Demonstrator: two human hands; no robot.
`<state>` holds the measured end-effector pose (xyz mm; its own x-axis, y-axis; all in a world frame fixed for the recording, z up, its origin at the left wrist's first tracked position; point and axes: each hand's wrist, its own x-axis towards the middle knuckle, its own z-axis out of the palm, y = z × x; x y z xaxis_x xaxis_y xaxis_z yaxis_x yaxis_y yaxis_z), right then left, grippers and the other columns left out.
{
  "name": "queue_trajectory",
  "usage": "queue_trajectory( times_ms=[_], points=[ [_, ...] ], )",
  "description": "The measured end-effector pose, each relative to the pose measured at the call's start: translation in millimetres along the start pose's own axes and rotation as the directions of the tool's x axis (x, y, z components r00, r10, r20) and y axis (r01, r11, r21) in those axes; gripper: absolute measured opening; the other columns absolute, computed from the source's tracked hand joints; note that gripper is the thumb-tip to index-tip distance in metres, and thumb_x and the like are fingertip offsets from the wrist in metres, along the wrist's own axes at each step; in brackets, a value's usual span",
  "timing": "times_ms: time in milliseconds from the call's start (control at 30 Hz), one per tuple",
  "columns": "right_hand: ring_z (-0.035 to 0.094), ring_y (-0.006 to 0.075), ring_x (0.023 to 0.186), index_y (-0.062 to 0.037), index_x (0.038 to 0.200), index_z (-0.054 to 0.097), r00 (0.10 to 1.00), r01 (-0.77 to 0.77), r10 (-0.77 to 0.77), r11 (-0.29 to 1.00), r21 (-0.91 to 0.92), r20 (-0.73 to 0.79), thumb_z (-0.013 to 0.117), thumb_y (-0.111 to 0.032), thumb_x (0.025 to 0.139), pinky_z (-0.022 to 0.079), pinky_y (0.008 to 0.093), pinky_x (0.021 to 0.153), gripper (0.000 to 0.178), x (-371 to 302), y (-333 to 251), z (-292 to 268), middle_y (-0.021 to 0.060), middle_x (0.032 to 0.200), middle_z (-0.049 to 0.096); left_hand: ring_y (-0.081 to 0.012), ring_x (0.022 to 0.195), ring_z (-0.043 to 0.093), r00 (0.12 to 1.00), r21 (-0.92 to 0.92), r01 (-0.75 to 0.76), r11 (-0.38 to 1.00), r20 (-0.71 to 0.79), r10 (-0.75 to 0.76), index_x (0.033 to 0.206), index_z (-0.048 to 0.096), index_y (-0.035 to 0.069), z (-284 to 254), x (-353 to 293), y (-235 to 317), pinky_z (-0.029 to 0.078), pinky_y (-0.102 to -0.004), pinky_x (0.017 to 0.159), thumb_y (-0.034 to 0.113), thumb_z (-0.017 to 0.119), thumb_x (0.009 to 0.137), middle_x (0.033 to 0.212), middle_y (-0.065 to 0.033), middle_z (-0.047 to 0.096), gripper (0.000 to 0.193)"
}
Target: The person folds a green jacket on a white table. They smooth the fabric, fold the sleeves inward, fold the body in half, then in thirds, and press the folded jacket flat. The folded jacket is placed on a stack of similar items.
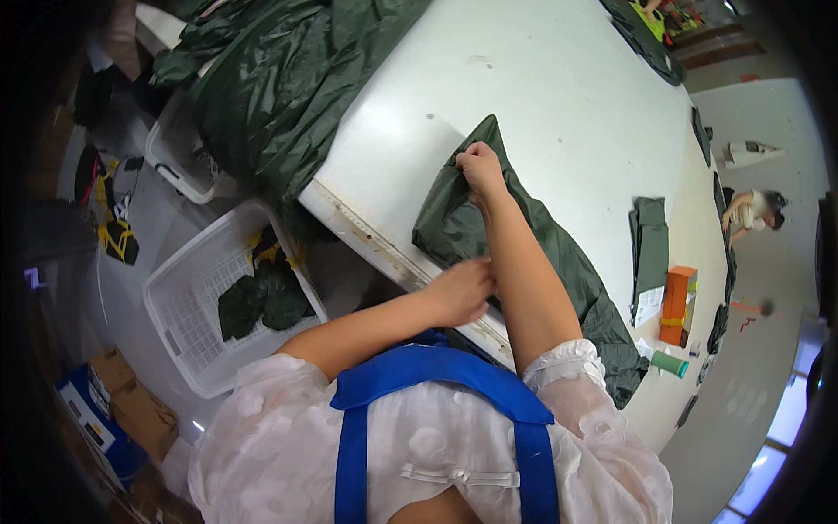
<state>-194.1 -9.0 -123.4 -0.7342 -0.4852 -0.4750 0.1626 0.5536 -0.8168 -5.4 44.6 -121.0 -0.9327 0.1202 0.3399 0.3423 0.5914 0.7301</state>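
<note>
A long piece of thin, shiny dark green fabric (559, 240) lies folded over on the white table (602, 131), running from a pointed far corner down toward the near right. My right hand (481, 170) is closed on its upper part, with thumb and fingers pinching the cloth just below that corner. Close to my right forearm, at the table's near edge, my left hand (463, 293) is beside the lower part of the same cloth. Its fingers look bent but are smeared by motion and partly turned away, so what they hold cannot be made out.
A big heap of green fabric (297, 96) hangs over the table's left side. White baskets (231, 223) stand below, one holding green and yellow pieces. A folded green stack (650, 249), an orange box (676, 306) and a green thread spool (669, 363) lie right. Another person (752, 212) is farther off.
</note>
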Motion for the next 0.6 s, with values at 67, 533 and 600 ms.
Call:
queue_trajectory(
  times_ms=[67, 533, 600],
  points=[
    [0.042, 0.0121, 0.064, -0.0087, 0.097, 0.043, 0.991, 0.132, -0.124, 0.968, 0.213, -0.049, 0.057, 0.001, 0.073, 0.039, 0.0279, 0.057, 0.03, -22.7, -13.4, -24.7, 0.0006, 0.075, 0.042, -0.0391, 0.114, 0.047, 0.999, -0.186, -0.036, 0.982, 0.007, 0.038, 0.122, 0.048, 0.0, 28.3, 20.8, 25.6, 0.041, -0.0449, 0.096, 0.017, 0.067, 0.072, 0.121, -0.0234, 0.05, 0.055],
    [0.04, 0.0006, 0.057, -0.0001, 0.103, 0.062, 0.819, 0.565, -0.428, 0.718, 0.406, -0.383, 0.054, 0.003, 0.074, 0.029, 0.0133, 0.049, 0.029, -308.3, 48.7, -417.8, -0.0012, 0.082, 0.053, -0.0349, 0.128, 0.038, 0.97, -0.078, -0.199, 0.977, 0.128, 0.208, 0.136, 0.042, 0.007, 214.3, 149.4, 130.8, 0.031, -0.0435, 0.105, 0.031, 0.06, 0.085, 0.14, -0.0187, 0.038, 0.059],
    [0.043, 0.0015, 0.062, -0.0008, 0.1, 0.06, 0.762, 0.62, -0.424, 0.694, 0.364, -0.489, 0.052, 0.004, 0.072, 0.032, 0.0127, 0.052, 0.03, -353.0, 109.3, -486.7, -0.0005, 0.092, 0.054, -0.0328, 0.124, 0.041, 0.971, -0.116, -0.221, 0.968, 0.068, 0.23, 0.13, 0.047, 0.004, 237.1, 156.0, 138.5, 0.031, -0.0414, 0.105, 0.025, 0.059, 0.086, 0.136, -0.0162, 0.043, 0.051]
  ],
)
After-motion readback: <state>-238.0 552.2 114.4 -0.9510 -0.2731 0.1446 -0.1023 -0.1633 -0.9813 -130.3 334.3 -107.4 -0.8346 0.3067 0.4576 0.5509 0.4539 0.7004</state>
